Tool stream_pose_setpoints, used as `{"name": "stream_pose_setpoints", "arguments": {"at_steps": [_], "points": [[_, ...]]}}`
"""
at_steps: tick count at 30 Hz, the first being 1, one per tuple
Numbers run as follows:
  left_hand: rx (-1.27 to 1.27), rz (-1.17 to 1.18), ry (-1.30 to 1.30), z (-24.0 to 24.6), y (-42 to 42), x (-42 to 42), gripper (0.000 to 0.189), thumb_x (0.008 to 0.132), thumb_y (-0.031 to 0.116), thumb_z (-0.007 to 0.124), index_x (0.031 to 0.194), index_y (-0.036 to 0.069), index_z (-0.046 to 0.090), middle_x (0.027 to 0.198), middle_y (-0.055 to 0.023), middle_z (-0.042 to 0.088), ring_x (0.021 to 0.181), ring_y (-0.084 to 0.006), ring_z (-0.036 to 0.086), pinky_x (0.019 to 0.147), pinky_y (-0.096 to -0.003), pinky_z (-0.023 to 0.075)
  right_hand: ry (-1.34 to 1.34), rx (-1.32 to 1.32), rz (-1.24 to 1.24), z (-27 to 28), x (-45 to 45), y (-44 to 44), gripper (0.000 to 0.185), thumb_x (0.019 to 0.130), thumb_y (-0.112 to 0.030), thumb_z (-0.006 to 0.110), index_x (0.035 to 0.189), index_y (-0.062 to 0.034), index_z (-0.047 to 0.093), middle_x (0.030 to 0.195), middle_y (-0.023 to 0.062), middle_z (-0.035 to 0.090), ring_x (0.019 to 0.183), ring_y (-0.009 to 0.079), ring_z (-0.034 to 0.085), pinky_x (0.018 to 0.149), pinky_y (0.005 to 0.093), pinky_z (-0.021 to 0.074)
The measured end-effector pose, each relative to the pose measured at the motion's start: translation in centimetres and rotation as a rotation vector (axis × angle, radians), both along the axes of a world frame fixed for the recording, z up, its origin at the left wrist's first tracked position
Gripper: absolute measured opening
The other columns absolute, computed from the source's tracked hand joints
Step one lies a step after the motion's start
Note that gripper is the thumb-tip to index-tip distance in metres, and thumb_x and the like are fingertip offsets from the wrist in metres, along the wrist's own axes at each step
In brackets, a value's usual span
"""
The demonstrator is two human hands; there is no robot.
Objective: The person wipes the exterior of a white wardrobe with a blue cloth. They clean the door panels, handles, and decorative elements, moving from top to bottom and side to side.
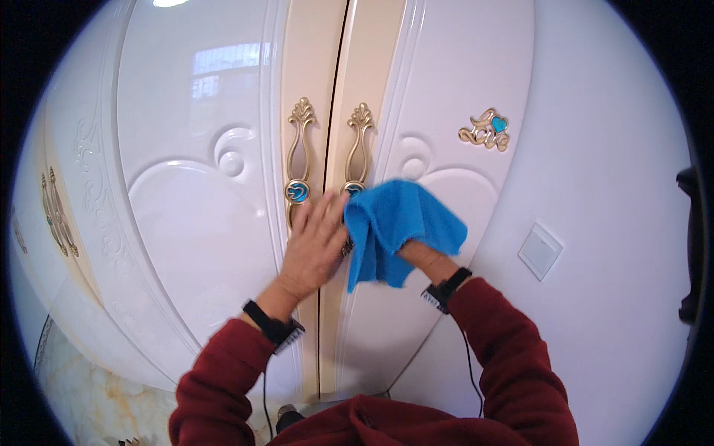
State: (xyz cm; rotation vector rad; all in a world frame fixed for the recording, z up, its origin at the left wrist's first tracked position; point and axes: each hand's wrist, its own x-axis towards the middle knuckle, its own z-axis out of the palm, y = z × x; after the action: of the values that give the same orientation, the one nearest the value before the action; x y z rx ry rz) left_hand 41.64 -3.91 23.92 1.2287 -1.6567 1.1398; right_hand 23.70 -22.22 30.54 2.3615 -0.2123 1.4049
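Observation:
A blue cloth (415, 209) drapes over my right hand (413, 251), covering its fingers. It lies against the right wardrobe door (446, 50), over the lower part of the right gold handle (357, 148) and the edge of its blue ornament. My left hand (315, 248) rests with extended fingers near the gap between the doors, holding nothing that I can see. Its fingers partly hide the lower end of the left gold handle (298, 148), just below that handle's round blue inlay (297, 191). The left wardrobe door (184, 251) is glossy white with a raised curved moulding.
A gold ornament with a blue heart (491, 129) is fixed on the right door. On the white wall (591, 139) at right sits a light switch (540, 251). More wardrobe handles (58, 214) appear at far left, above a marbled floor (106, 390). Thin cables hang from both wrist straps.

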Motion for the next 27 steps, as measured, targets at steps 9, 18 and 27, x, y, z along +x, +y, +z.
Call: {"name": "stream_pose_setpoints", "arguments": {"at_steps": [9,18,27], "points": [[0.329,-0.083,0.373,-7.6,2.1,-7.2,0.056,0.075,-0.004,0.067,0.129,0.006,0.055,0.158,-0.0209,0.031,0.149,-0.0413,0.027,0.118,-0.0522,0.0277,0.137,-0.011,-0.246,0.7,-0.2,2.9,0.039,0.102,-0.035,0.054,0.130,-0.0104,0.064,0.131,0.0212,0.063,0.124,0.0408,0.056,0.107,0.0479,0.0435],[0.373,-0.195,0.502,-7.9,2.4,-8.2,0.053,0.074,-0.001,0.068,0.126,0.005,0.056,0.151,-0.0210,0.040,0.140,-0.0427,0.038,0.114,-0.0501,0.0348,-0.201,0.081,0.002,1.5,1.3,3.4,0.040,0.091,-0.025,0.067,0.126,-0.0077,0.065,0.127,0.0207,0.065,0.122,0.0445,0.056,0.105,0.0473,0.0441],[0.471,-0.248,0.479,-9.3,2.8,-9.0,0.049,0.074,-0.002,0.067,0.122,0.004,0.057,0.145,-0.0214,0.044,0.134,-0.0432,0.044,0.110,-0.0491,0.0398,-0.223,0.322,0.168,3.2,4.2,4.5,0.050,0.091,-0.021,0.068,0.137,-0.0052,0.057,0.121,0.0249,0.065,0.108,0.0446,0.062,0.092,0.0477,0.0518]]}}
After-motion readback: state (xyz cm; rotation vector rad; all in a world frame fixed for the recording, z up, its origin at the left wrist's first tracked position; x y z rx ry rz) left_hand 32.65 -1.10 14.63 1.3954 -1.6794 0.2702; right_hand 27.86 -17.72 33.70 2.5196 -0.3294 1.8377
